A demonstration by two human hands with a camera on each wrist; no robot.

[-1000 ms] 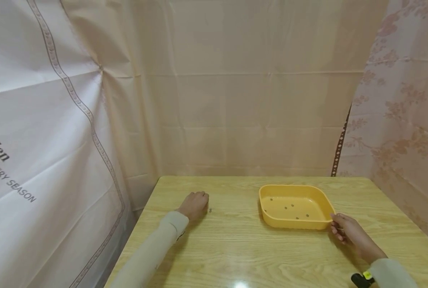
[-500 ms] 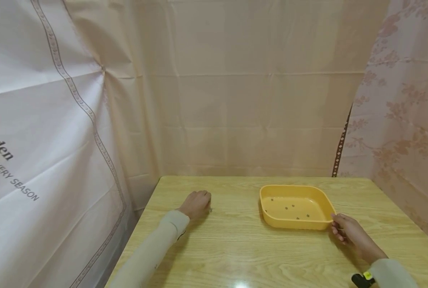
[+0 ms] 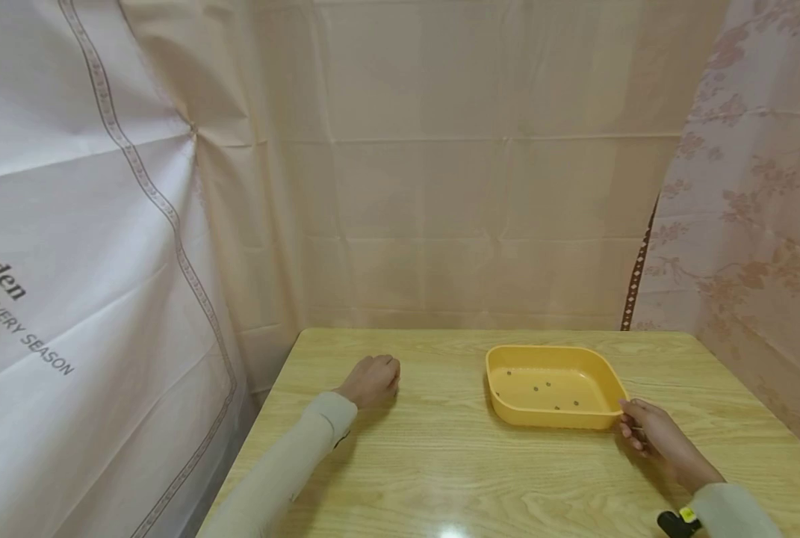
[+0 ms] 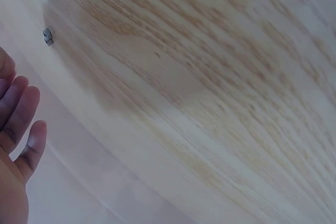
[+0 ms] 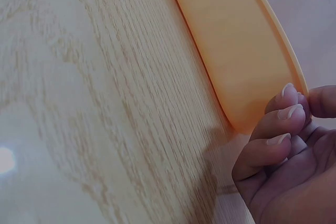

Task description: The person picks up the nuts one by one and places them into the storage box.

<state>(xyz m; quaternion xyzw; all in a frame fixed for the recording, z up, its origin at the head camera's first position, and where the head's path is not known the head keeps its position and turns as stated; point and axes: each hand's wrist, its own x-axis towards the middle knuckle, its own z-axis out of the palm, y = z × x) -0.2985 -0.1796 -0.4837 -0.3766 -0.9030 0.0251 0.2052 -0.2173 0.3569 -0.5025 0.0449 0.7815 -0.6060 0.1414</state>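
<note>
My left hand [image 3: 374, 381] hovers low over the left part of the table, its fingers loosely bent. In the left wrist view, its fingers [image 4: 23, 108] enter from the left edge. A small grey metal piece [image 4: 48, 36], like one or two tiny nuts, lies on the wood just beyond them; the hand hides it in the head view. With thumb and fingers my right hand [image 3: 651, 430] pinches the near right corner of a yellow plastic tray [image 3: 554, 420]. Several tiny metal pieces [image 3: 548, 385] resembling nuts are scattered over the tray's floor.
The light wood-grain table [image 3: 440, 463] ends at a rounded far edge, with a beige cloth [image 3: 440, 187] hanging behind it. White printed cloth [image 3: 104, 299] closes off the left, floral cloth [image 3: 763, 224] the right. A black object with a yellow label [image 3: 678, 521] sits by the right sleeve.
My left hand has shifted slightly right, covering the small metal piece that showed beside it earlier in the head view. My right hand and the tray have stayed put.
</note>
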